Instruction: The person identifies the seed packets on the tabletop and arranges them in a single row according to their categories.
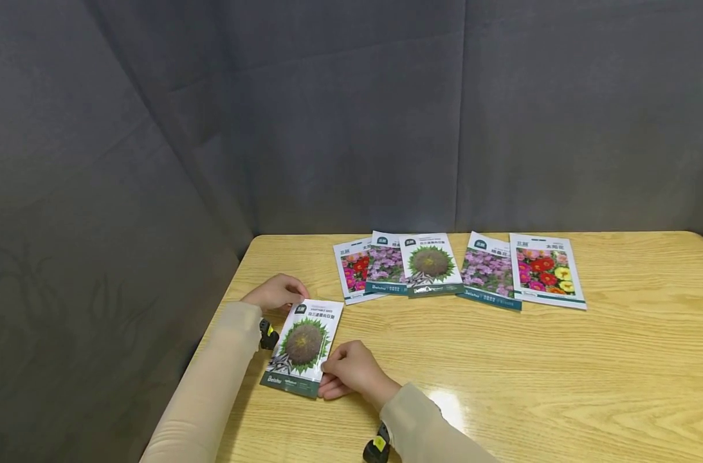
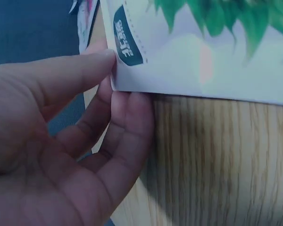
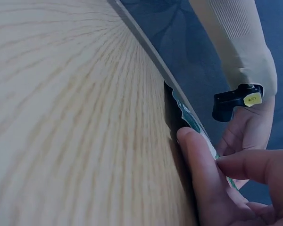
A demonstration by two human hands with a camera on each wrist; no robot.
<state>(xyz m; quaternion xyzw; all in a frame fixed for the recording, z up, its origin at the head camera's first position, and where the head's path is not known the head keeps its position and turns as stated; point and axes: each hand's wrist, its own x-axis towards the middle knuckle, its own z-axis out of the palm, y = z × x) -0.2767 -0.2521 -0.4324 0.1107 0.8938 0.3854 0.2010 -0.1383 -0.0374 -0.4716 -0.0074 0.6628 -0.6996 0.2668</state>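
A white sunflower seed packet (image 1: 303, 342) with a green bottom band is held between both hands over the table's left part. At its upper left corner, the left hand (image 1: 274, 292) pinches it; in the left wrist view the thumb (image 2: 80, 73) lies on the printed face and the fingers (image 2: 127, 127) are behind. The right hand (image 1: 353, 373) pinches the lower right edge. From the right wrist view, the packet (image 3: 193, 120) is seen nearly edge-on, close over the wood, with the right thumb (image 3: 245, 165) on its face and fingers underneath.
Along the table's back lie more packets: red-and-yellow flower packets (image 1: 351, 257) (image 1: 548, 273), purple flower packets (image 1: 381, 265) (image 1: 490, 273) and another sunflower packet (image 1: 431, 262). Some overlap. Grey cloth (image 1: 351, 128) hangs behind and left of the wooden table (image 1: 559, 373).
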